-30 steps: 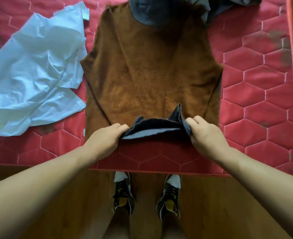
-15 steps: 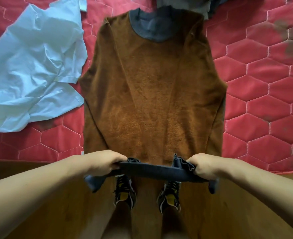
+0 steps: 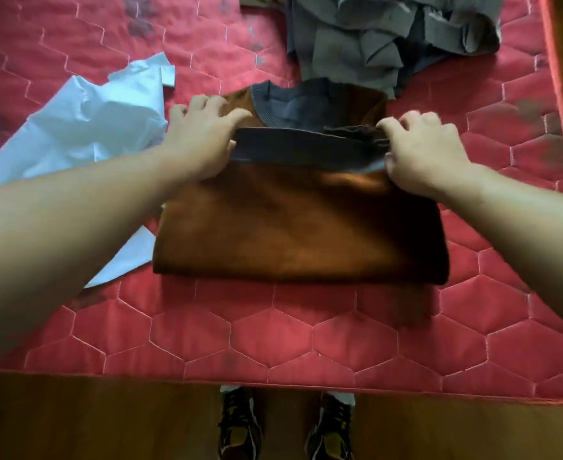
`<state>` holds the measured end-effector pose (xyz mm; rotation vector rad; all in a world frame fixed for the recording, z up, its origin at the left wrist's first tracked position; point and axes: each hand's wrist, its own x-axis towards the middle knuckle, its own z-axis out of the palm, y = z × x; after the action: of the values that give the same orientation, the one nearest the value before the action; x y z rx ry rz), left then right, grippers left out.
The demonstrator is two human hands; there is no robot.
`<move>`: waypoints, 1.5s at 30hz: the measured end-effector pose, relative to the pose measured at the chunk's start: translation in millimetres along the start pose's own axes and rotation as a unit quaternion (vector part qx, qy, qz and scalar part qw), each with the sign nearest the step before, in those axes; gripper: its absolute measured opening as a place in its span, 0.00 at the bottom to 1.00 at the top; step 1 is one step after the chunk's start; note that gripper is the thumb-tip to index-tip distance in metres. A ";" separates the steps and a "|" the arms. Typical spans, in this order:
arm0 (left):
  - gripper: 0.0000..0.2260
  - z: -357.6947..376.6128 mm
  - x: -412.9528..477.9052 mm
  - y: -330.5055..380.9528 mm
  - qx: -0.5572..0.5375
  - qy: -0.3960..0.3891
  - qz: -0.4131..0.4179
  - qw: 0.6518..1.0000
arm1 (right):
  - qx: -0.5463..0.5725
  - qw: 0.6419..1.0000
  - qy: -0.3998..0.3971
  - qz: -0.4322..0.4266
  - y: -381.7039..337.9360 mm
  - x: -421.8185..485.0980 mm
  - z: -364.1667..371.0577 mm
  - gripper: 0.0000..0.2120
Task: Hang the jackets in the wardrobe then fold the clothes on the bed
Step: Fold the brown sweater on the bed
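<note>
**Step in hand.** You are on the folding part of the task, working the brown sweater [image 3: 300,227]. It lies flat on the red quilted mattress [image 3: 306,333], midway between the left and right edges and set back from the near edge. The body is doubled over: the grey ribbed hem [image 3: 303,147] sits up against the grey collar [image 3: 293,101], and the fold line faces the near edge.

**Hands.** Your right hand [image 3: 422,151] pinches the hem's right end, fingers curled round bunched fabric. Your left hand [image 3: 203,137] covers the hem's left end, fingers bent and spread, thumb along the hem's far side. Whether fabric is pinched under the palm cannot be told.

**Next move, as judged.** Lay the hem square to the collar, let go, and smooth the top layer. The right end is rucked and needs flattening before any further fold.

**Remaining work.** A crumpled light blue shirt [image 3: 91,127] lies toward the left edge, touching the sweater's left side. A heap of grey garments [image 3: 389,38] sits at the far edge toward the right corner, just beyond the collar. Both look unfolded.

**Containers.** None is in view. The wardrobe does not show, so the jackets cannot be verified. Below the near edge are wooden floor [image 3: 107,426] and your shoes [image 3: 240,423].
</note>
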<state>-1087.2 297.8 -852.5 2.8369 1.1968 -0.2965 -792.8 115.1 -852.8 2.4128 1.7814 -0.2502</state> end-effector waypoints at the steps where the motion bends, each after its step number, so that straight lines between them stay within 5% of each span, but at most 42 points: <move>1: 0.24 8.9 0.0 5.9 -0.018 0.007 -0.027 0.999 | -0.002 0.999 0.044 0.030 -2.2 -2.4 11.2 0.24; 4: 0.28 53.4 -42.2 38.2 -0.063 -0.034 -0.025 0.997 | 0.029 0.999 0.010 0.036 -20.1 -37.8 54.8 0.28; 7: 0.42 102.2 -117.3 68.4 -0.070 -0.150 0.025 0.986 | 0.051 0.995 -0.063 -0.051 -34.2 -93.1 97.4 0.37; 9: 0.47 128.6 -157.0 76.8 -0.033 -0.156 0.074 0.984 | 0.006 0.988 -0.098 -0.122 -35.5 -122.1 121.4 0.45; 12: 0.38 148.3 -172.0 73.6 -0.016 -0.098 0.078 0.992 | -0.033 0.984 -0.094 -0.149 -31.5 -134.3 142.1 0.50; 15: 0.32 149.0 -166.9 71.3 -0.011 -0.061 0.067 0.996 | -0.030 0.985 -0.077 -0.154 -31.5 -129.9 143.0 0.44; 19: 0.35 136.4 -173.2 74.7 -0.045 -0.102 0.045 0.993 | -0.018 0.986 -0.075 -0.149 -31.2 -138.3 134.7 0.40; 29: 0.40 140.8 -307.1 119.5 -0.023 -0.195 0.056 0.979 | -0.020 0.982 -0.100 -0.161 -55.9 -284.9 162.7 0.51; 32: 0.28 136.8 -299.2 114.4 -0.020 -0.124 0.090 0.988 | -0.012 0.979 -0.092 -0.180 -56.9 -282.9 161.2 0.42; 38: 0.23 112.9 -189.4 81.3 -0.055 0.022 0.067 0.996 | 0.017 0.982 -0.006 -0.190 -39.0 -199.3 125.6 0.30; 41: 0.32 104.5 -119.8 65.6 -0.083 -0.045 -0.002 0.995 | 0.023 0.994 0.003 -0.108 -34.9 -131.6 105.7 0.34; 45: 0.38 92.8 -69.6 60.4 -0.101 -0.167 0.004 0.981 | 0.025 0.991 -0.107 -0.071 -43.2 -74.0 87.6 0.43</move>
<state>-1106.1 195.6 -931.7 2.4923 1.0776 -0.5866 -860.2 40.8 -923.1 2.1960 1.8679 -0.5536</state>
